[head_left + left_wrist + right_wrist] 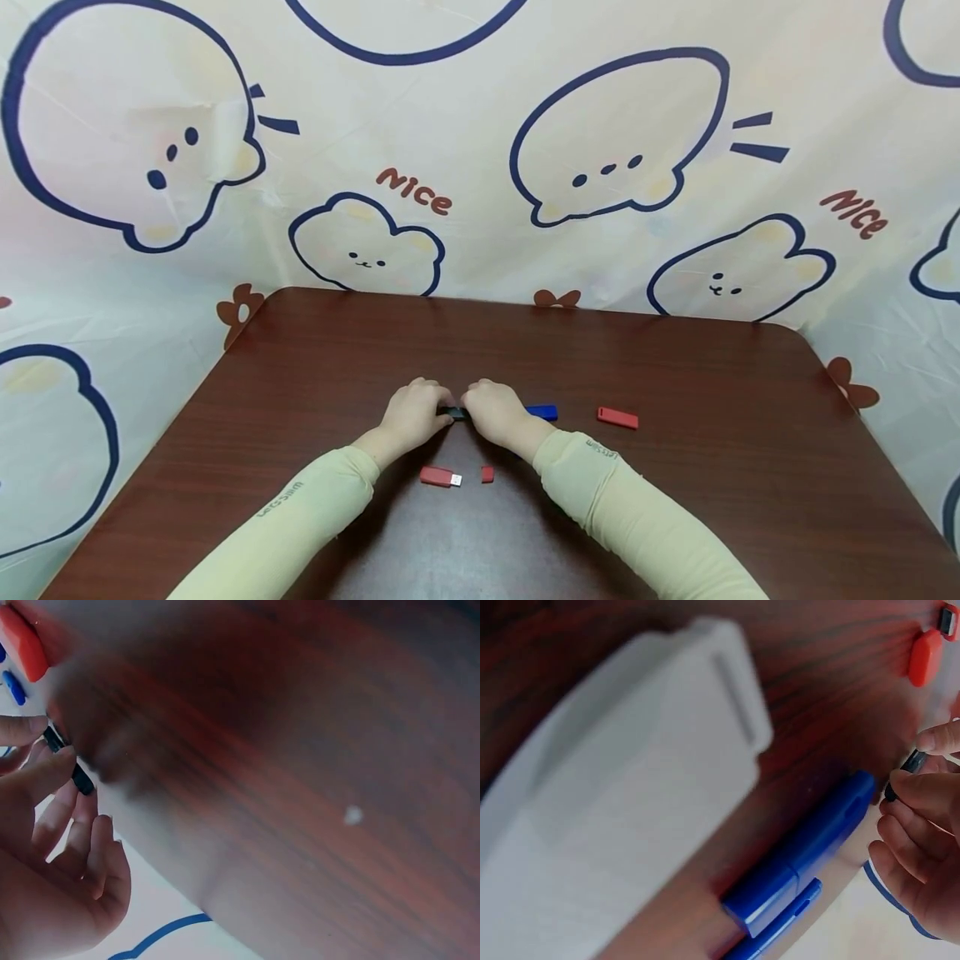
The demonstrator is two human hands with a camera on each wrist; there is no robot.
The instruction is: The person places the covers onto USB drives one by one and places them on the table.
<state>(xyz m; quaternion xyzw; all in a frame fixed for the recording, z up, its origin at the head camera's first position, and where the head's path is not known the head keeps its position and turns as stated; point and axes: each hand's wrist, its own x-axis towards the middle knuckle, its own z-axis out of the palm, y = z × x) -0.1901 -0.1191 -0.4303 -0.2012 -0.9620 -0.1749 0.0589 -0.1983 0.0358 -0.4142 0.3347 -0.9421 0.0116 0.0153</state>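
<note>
Both hands meet around a small black USB stick (456,412) over the table's middle. My left hand (411,415) pinches one end of it between thumb and fingers. At the other end, my right hand (491,410) also pinches it; the left wrist view shows the black stick (82,780) sticking out past the fingers. Nearer to me lies a red USB stick (440,476) with its metal plug bare, and a small red cap (487,474) sits to its right.
Beyond the right wrist lies a blue USB stick (542,412), with a red stick (617,417) farther right. In the right wrist view, a thinner blue piece (780,922) lies beside the blue stick, and a blurred pale shape (645,780) fills the left. A printed cloth (480,250) encloses the table.
</note>
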